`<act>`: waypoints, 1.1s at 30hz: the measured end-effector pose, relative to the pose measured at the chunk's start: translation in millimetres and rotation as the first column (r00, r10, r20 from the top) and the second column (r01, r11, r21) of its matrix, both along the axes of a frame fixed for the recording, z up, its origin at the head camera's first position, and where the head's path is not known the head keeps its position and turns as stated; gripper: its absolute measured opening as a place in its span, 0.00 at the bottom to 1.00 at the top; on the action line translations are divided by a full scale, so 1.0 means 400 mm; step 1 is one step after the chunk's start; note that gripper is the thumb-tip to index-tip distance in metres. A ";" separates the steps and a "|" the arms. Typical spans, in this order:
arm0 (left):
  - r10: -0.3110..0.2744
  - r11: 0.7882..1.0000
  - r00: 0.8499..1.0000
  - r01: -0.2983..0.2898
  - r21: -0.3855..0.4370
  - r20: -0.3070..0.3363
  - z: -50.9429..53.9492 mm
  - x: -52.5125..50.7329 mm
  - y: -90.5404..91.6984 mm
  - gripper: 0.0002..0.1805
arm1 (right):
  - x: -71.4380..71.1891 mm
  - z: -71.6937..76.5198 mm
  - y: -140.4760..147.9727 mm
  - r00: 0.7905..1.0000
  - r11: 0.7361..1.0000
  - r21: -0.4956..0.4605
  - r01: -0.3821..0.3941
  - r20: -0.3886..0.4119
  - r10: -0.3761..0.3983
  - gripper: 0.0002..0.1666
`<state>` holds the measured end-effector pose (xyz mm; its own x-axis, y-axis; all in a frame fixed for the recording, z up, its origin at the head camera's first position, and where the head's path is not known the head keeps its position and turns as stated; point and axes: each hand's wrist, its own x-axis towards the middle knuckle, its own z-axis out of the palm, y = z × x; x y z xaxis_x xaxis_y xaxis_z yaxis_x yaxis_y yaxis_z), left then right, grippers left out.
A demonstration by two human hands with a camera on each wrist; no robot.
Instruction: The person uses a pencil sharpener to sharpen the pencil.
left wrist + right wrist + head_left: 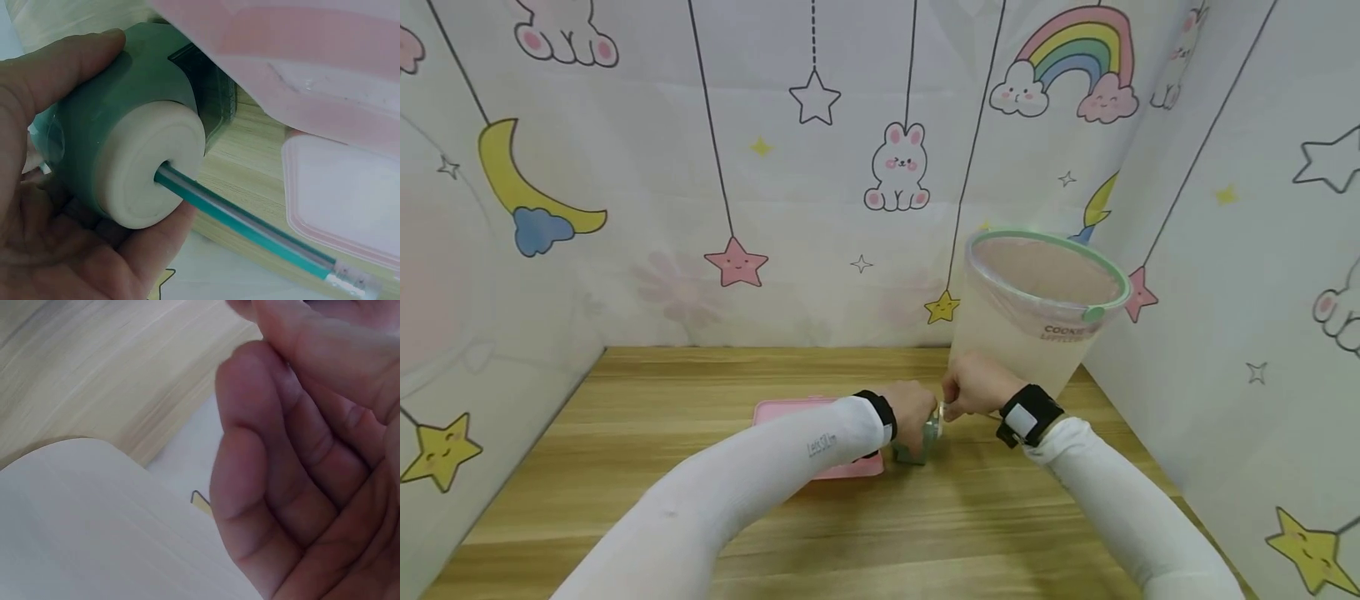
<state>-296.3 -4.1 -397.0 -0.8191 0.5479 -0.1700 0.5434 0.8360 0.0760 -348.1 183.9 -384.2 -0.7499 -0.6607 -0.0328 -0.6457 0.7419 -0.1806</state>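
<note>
While your left hand (909, 410) wraps round the green sharpener (140, 78) at the wooden table (655, 408), the pencil (247, 222) sits in the hole of its cream face (128, 181), eraser end (355, 280) sticking out; the sharpener is just right of the pink case (786, 412) and nearer you than the tall bin (1000, 325), though whether its base touches the table is hard to tell; your right hand (981, 385) brings its fingertips together at the sharpener's other side, where it appears to pinch a small pale piece (941, 412), probably the crank, which the right wrist view leaves out; the step in hand looks to be sharpening, with the pencil already inserted; the next move likely calls for holding the body steady and turning the crank evenly, so that nothing twists and the pencil stays straight.
</note>
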 end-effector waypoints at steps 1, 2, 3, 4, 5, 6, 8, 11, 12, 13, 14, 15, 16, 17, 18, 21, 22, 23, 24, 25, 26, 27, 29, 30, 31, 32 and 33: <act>-0.002 1.000 1.000 0.002 -0.003 -0.004 -0.003 -0.002 0.000 0.24 | -0.005 -0.009 -0.001 1.000 1.000 -0.004 0.002 -0.009 -0.002 0.17; -0.004 1.000 1.000 0.004 -0.006 -0.010 -0.006 -0.005 0.001 0.23 | -0.011 -0.019 -0.002 1.000 1.000 -0.011 0.004 -0.015 -0.004 0.17; -0.009 1.000 1.000 0.009 -0.009 -0.014 -0.009 -0.008 0.001 0.23 | -0.015 -0.031 -0.002 1.000 1.000 -0.021 0.002 -0.019 -0.002 0.16; -0.009 1.000 1.000 0.008 -0.010 -0.014 -0.014 -0.010 0.003 0.23 | -0.021 -0.047 -0.001 1.000 1.000 -0.025 -0.001 -0.018 0.001 0.16; -0.012 1.000 1.000 0.011 -0.012 -0.018 -0.019 -0.012 0.005 0.22 | -0.026 -0.066 0.000 1.000 1.000 -0.031 -0.006 -0.011 0.006 0.15; -0.016 1.000 1.000 0.015 -0.012 -0.021 -0.022 -0.012 0.006 0.22 | -0.029 -0.083 0.002 1.000 0.999 -0.036 -0.017 -0.002 0.017 0.14; -0.020 1.000 1.000 0.020 -0.010 -0.021 -0.024 -0.010 0.010 0.20 | -0.032 -0.117 0.008 0.999 0.998 -0.042 -0.044 0.018 0.045 0.13; -0.018 1.000 1.000 0.018 -0.006 -0.013 -0.021 -0.004 0.012 0.17 | -0.029 -0.154 0.016 0.996 0.995 -0.075 -0.066 0.058 0.070 0.14; -0.014 1.000 1.000 0.014 -0.004 -0.009 -0.020 -0.004 0.012 0.17 | -0.027 -0.160 0.018 0.995 0.993 -0.093 -0.069 0.064 0.075 0.15; -0.010 1.000 1.000 0.010 -0.005 -0.007 -0.019 -0.005 0.012 0.17 | -0.025 -0.165 0.018 0.995 0.992 -0.111 -0.068 0.070 0.076 0.16; -0.007 1.000 1.000 0.007 -0.008 -0.005 -0.020 -0.006 0.012 0.18 | -0.023 -0.168 0.018 0.995 0.989 -0.130 -0.065 0.071 0.075 0.17; -0.004 1.000 1.000 0.004 -0.008 -0.007 -0.020 -0.009 0.011 0.18 | -0.022 -0.170 0.017 0.995 0.987 -0.147 -0.063 0.072 0.074 0.18; -0.004 1.000 1.000 0.004 -0.010 -0.006 -0.020 -0.012 0.010 0.18 | -0.020 -0.171 0.015 0.994 0.986 -0.158 -0.061 0.075 0.073 0.17; -0.002 1.000 1.000 0.002 -0.009 -0.006 -0.021 -0.016 0.009 0.18 | -0.018 -0.172 0.014 0.994 0.984 -0.165 -0.060 0.078 0.074 0.16; -0.001 1.000 1.000 0.001 -0.006 -0.005 -0.023 -0.018 0.009 0.18 | -0.017 -0.174 0.014 0.994 0.984 -0.171 -0.053 0.090 0.069 0.15; 0.006 1.000 1.000 -0.007 0.013 0.004 -0.016 -0.014 0.005 0.18 | -0.019 -0.191 0.017 0.995 0.982 -0.185 -0.038 0.085 0.054 0.14; 0.012 1.000 1.000 -0.012 0.020 0.010 -0.012 -0.011 0.004 0.19 | -0.022 -0.201 0.020 0.996 0.981 -0.191 -0.034 0.078 0.049 0.13; 0.017 0.999 1.000 -0.017 0.028 0.012 -0.011 -0.009 0.002 0.19 | -0.028 -0.216 0.025 0.997 0.978 -0.206 -0.040 0.056 0.053 0.14; 0.024 0.999 1.000 -0.024 0.027 -0.003 -0.010 -0.002 0.002 0.19 | -0.037 -0.237 0.032 0.998 0.975 -0.216 -0.045 0.023 0.052 0.16; 0.023 0.999 1.000 -0.023 0.027 -0.003 -0.016 -0.007 0.003 0.20 | -0.044 -0.260 0.040 0.998 0.972 -0.225 -0.061 -0.023 0.057 0.18; 0.012 0.999 1.000 -0.011 0.042 -0.020 -0.065 -0.048 0.008 0.22 | -0.054 -0.286 0.050 0.996 0.970 -0.233 -0.076 -0.067 0.062 0.20; 0.010 0.999 1.000 -0.009 0.038 -0.019 -0.074 -0.056 0.010 0.22 | -0.043 -0.290 0.052 0.990 0.971 -0.220 -0.097 -0.123 0.071 0.19; 0.007 1.000 1.000 -0.006 0.029 -0.023 -0.092 -0.072 0.015 0.22 | -0.040 -0.321 0.065 0.976 0.969 -0.216 -0.123 -0.205 0.078 0.22; 0.003 1.000 1.000 -0.002 0.023 -0.019 -0.094 -0.076 0.017 0.21 | -0.033 -0.329 0.068 0.969 0.972 -0.199 -0.124 -0.235 0.075 0.22; -0.001 1.000 1.000 0.001 0.026 -0.006 -0.095 -0.082 0.017 0.20 | -0.025 -0.333 0.071 0.962 0.976 -0.176 -0.126 -0.260 0.077 0.22; 0.004 1.000 1.000 -0.003 0.027 -0.016 -0.082 -0.068 0.015 0.19 | -0.011 -0.330 0.069 0.952 0.982 -0.141 -0.127 -0.295 0.081 0.21; 0.016 1.000 1.000 -0.016 0.015 -0.002 -0.031 -0.026 0.011 0.17 | 0.010 -0.316 0.064 0.947 0.985 -0.118 -0.125 -0.310 0.083 0.20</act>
